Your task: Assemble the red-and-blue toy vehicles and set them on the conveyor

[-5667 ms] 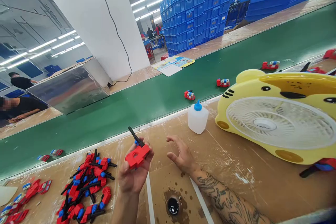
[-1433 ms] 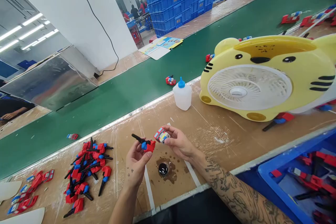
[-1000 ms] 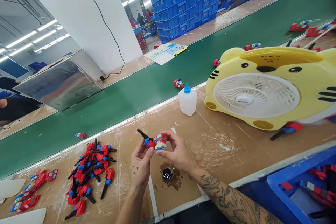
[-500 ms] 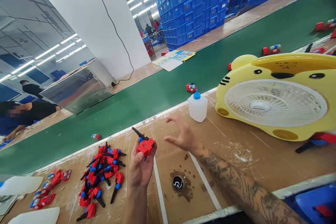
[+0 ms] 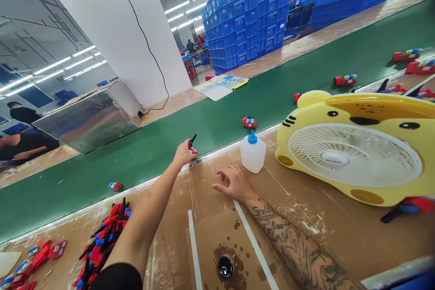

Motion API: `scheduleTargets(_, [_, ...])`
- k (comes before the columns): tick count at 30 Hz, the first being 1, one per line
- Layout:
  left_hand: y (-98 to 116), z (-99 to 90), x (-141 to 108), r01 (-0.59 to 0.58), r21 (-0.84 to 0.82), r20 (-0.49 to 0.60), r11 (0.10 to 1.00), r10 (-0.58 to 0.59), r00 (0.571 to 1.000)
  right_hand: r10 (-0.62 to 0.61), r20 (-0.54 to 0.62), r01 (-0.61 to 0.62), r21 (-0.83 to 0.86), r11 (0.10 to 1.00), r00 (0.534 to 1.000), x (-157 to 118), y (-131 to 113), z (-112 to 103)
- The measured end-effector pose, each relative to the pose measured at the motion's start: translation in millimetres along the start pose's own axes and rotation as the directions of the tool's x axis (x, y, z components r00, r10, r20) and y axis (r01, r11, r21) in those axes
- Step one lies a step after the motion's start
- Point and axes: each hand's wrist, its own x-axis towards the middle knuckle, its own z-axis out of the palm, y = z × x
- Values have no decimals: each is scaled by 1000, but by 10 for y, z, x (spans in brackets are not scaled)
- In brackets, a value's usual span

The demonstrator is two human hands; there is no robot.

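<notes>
My left hand (image 5: pixel 183 154) is stretched out to the near edge of the green belt. Its fingers are closed around a small red-and-blue toy part (image 5: pixel 192 148) with a black rod sticking up; the hand hides much of it. My right hand (image 5: pixel 234 183) hovers over or rests on the brown tabletop, holding nothing, its fingers loosely bent and the thumb apart. Just beyond it stands a white squeeze bottle (image 5: pixel 253 154) with a blue cap. A pile of red, blue and black toy parts (image 5: pixel 105 240) lies left of my left forearm, which partly covers it.
A yellow animal-faced fan (image 5: pixel 340 145) takes up the right side. Across the back runs the green conveyor belt (image 5: pixel 152 133), carrying several red toy pieces (image 5: pixel 249 122). A small round cup of dark liquid (image 5: pixel 225 266) sits near me. Blue crates (image 5: pixel 244 22) are stacked beyond the belt.
My left hand has moved forward from above the table to the belt's edge with the toy part. My right hand's fingers have curled in more. The view has shifted slightly.
</notes>
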Motion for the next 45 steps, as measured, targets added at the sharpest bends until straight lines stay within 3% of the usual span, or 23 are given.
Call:
scheduleTargets(3, [55,-2,418,33,152,147,988,-55,988,-11,16,11,-16,1000,1000,-8,8,-5])
scheduleTargets(7, [94,76,648,80,265,252,961,-149,956,18,39,-18,-21,1000,999,-5,42,9])
scheduleTargets(10, [111,143,573,89,263,258,961,-159,953,15,71,-13,-24,1000,997,-8,68,21])
scheduleTargets(13, [114,148,278,63,207,200,976,-105,974,46,89,-43,-36,998,995,-46,111,26])
scheduleTargets(15, [70,79,-61,20,162,147,987,-44,988,91,94,-88,-38,995,991,-82,151,20])
scheduleTargets(17, [-49,-59,-554,-56,130,100,990,43,994,125,98,-123,-23,992,987,-97,175,15])
scheduleTargets(20, [-393,-330,-1585,-134,118,59,984,128,990,118,94,-118,-8,993,989,4,83,81])
scheduleTargets(22, [-716,-476,-2345,-77,158,-18,985,80,997,78,110,-77,-8,997,991,204,-110,254])
scheduleTargets(24, [-1065,-542,-3016,141,190,-93,972,-125,988,19,158,-21,13,1000,987,519,-391,582])
scheduleTargets(25, [-1233,-540,-3287,269,213,-131,939,-245,961,-9,200,4,27,1000,980,708,-549,808])
scheduleTargets(27, [-1522,-473,-3689,438,247,-223,864,-389,894,-30,347,16,43,999,937,1104,-863,1364])
scheduleTargets(29, [-1732,-341,-3924,498,221,-290,839,-431,855,-3,503,-6,16,1000,865,1455,-1143,1997])
scheduleTargets(33, [-1953,-8,-4073,405,140,-405,904,-321,856,-7,593,3,8,1000,805,1836,-1553,3118])
scheduleTargets(35, [-2009,129,-4036,354,166,-444,920,-251,860,-14,601,1,22,1000,799,1885,-1689,3481])
scheduleTargets(37, [-2032,211,-3938,302,209,-401,930,-200,894,-12,610,-25,52,998,792,1888,-1772,3700])
scheduleTargets(39, [-1994,227,-3803,255,229,-272,939,-190,944,-4,624,-72,96,993,781,1878,-1788,3785])
scheduleTargets(41, [-1880,180,-3658,238,218,-122,946,-216,969,10,626,-138,156,978,780,1867,-1731,3740])
scheduleTargets(43, [-1707,92,-3524,243,203,-29,949,-242,970,52,616,-236,220,947,786,1845,-1609,3554])
scheduleTargets(45, [-1523,-9,-3404,245,183,0,952,-250,968,126,611,-365,284,886,782,1774,-1442,3217])
